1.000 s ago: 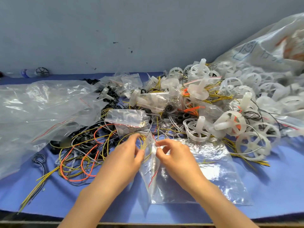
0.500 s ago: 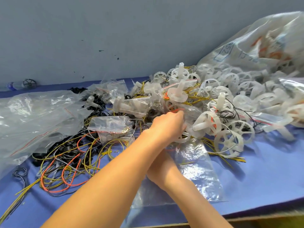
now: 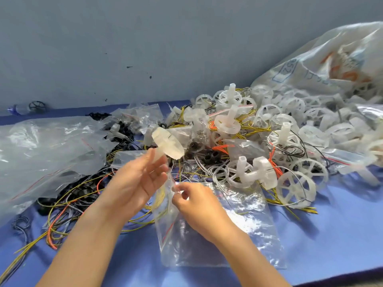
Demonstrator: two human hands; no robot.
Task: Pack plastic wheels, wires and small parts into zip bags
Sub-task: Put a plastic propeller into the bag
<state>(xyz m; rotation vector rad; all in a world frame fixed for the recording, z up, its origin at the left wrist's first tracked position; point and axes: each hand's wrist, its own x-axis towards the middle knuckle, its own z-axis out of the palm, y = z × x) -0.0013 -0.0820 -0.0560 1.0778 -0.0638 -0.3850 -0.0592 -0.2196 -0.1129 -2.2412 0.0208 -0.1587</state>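
Note:
My left hand (image 3: 137, 181) holds a translucent white plastic wheel (image 3: 167, 145) by its stem, the disc raised above the fingers. Just to its right, my right hand (image 3: 192, 200) pinches the upper edge of a clear zip bag (image 3: 228, 230) with a red zip line; the bag lies on the blue table cover. A heap of white wheels (image 3: 290, 129) fills the right half. Yellow, orange and black wires (image 3: 68, 201) lie tangled at the left and under the wheels.
Big clear plastic bags (image 3: 41, 146) spread over the left. A large printed sack (image 3: 331, 65) of wheels leans at the far right. Small zip bags (image 3: 143, 119) sit mid-back. A grey wall stands behind. Bare blue table cover (image 3: 331, 228) shows at the front right.
My left hand reached into the wheel heap, then came back toward the bag holding a wheel. My right hand stayed at the bag's edge. The camera swung right.

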